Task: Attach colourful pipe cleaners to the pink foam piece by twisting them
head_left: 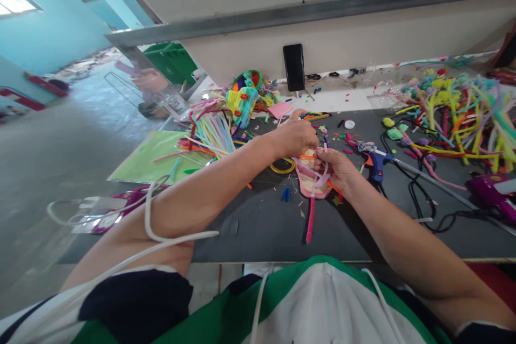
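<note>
My left hand [296,137] is closed in a pinch near the table's middle, its fingertips bent down beside my right hand; what they grip is too small to make out. My right hand [334,167], just right of it, is closed around a pale lilac pipe cleaner [321,180]. Under both hands lies a pink-edged, cream-coloured piece [307,185], partly hidden by them. A bright pink pipe cleaner [310,220] sticks out toward the front edge. Yellow-handled scissors [282,166] rest to the left of the piece.
A blue glue gun [377,165] with black cords lies at the right, near a heap of coloured pipe cleaners [455,118]. More pipe cleaners [213,131] lie left by a green sheet [141,161]. A black phone [294,67] leans at the back. A white cord [149,209] crosses my left arm.
</note>
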A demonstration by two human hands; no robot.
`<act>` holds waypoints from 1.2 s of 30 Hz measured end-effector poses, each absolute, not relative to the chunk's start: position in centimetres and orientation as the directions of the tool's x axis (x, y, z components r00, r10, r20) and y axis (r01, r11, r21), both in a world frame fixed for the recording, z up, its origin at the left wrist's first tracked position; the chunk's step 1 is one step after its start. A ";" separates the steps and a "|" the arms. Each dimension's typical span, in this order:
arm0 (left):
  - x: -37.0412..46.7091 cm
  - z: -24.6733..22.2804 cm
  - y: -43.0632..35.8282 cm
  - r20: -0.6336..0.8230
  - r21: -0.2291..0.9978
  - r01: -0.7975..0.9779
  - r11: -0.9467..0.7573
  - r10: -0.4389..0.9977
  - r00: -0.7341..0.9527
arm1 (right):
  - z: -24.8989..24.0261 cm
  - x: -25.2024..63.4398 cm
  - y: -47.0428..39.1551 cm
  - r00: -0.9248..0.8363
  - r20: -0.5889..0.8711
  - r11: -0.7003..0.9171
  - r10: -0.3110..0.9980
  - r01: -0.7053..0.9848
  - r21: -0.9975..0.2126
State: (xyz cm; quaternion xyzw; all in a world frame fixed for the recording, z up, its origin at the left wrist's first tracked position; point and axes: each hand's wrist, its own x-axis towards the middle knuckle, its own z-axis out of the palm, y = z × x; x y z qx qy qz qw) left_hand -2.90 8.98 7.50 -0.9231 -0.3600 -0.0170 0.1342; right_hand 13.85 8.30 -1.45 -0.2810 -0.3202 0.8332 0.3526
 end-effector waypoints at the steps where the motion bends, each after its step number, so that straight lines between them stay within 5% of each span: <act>1: -2.9 7.5 9.0 0.129 -0.233 0.670 -0.705 0.660 0.740 | -1.5 13.8 8.3 -0.596 -0.236 -0.543 0.767 -0.408 -0.734; 36: -3.0 7.2 7.7 0.150 -0.266 0.654 -0.708 0.640 0.754 | -1.0 13.6 8.4 -0.626 -0.279 -0.603 0.729 -0.393 -0.694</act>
